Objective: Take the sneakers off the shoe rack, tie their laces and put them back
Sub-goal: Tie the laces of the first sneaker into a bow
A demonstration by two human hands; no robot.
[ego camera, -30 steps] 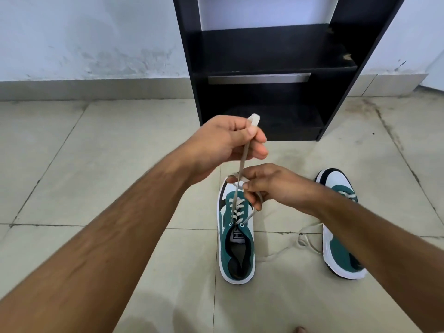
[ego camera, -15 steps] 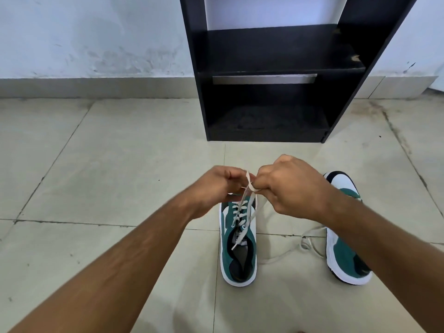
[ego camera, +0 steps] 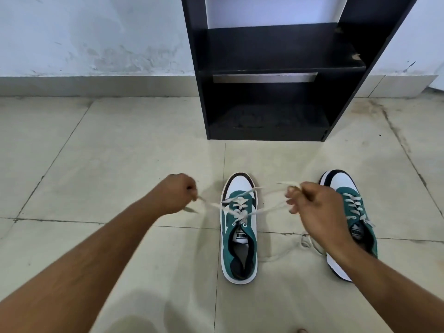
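Two green-and-white sneakers stand on the tiled floor in front of a black shoe rack (ego camera: 271,66). The left sneaker (ego camera: 239,236) sits in the middle, toe toward the rack. Its white laces (ego camera: 262,210) are stretched out sideways over the tongue. My left hand (ego camera: 176,192) is closed on the lace end to the left of that shoe. My right hand (ego camera: 310,203) grips the other lace end on the right. The right sneaker (ego camera: 346,200) stands behind my right wrist, partly hidden, with its loose lace (ego camera: 307,243) lying on the floor.
The rack's two visible shelves hold nothing. A pale wall (ego camera: 84,32) with a skirting tile runs behind it. Tiled floor (ego camera: 108,152) spreads out to the left and right of the shoes.
My hands were together above the left sneaker half a second ago. They have now drawn apart sideways, pulling the two lace ends taut across the shoe.
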